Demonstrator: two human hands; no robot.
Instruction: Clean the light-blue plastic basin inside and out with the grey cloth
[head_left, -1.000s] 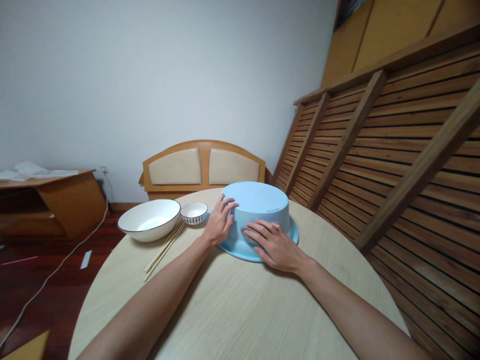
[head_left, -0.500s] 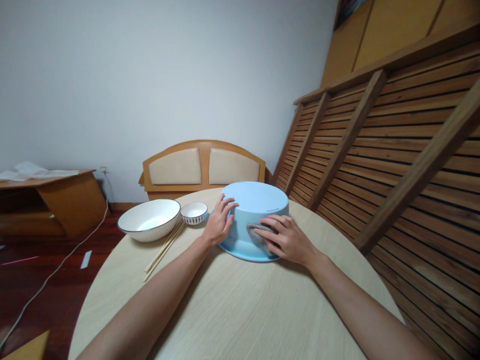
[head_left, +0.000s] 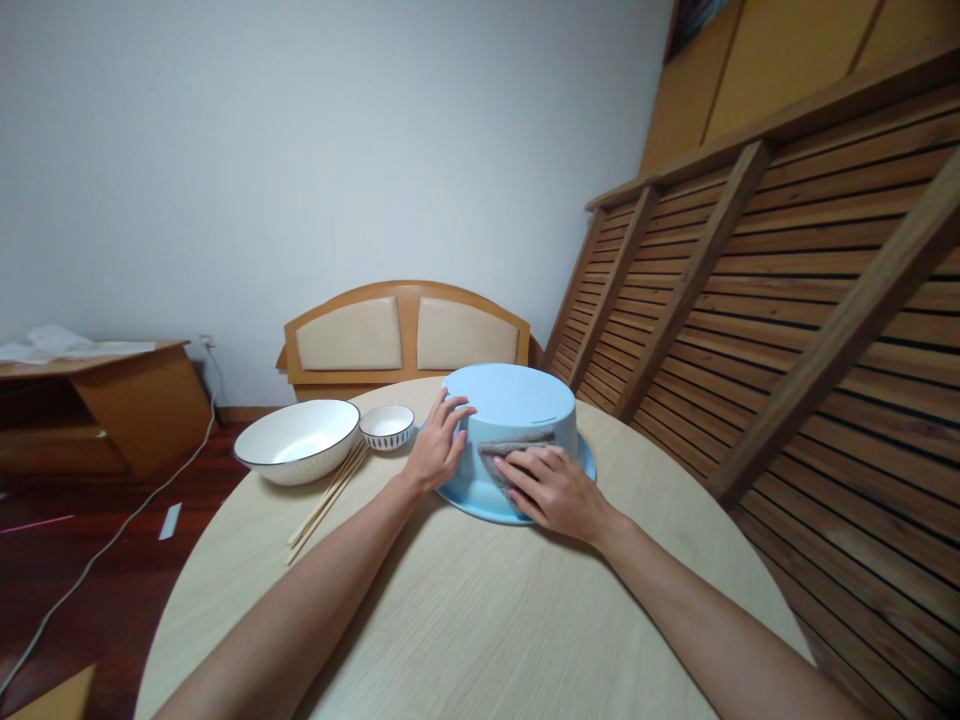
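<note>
A light blue plastic basin stands upside down on the round wooden table. My left hand rests on the basin's left side with fingers spread against its wall. My right hand presses a grey cloth against the near side of the basin, fingers laid flat over the cloth.
A large white bowl and a small patterned bowl sit to the left of the basin, with a pair of chopsticks beside them. A padded wooden headboard stands behind the table. Slatted wood panels lean on the right.
My right hand slid the grey cloth along the basin's near side, out to the right and back toward the left. The left hand and basin stayed put.
</note>
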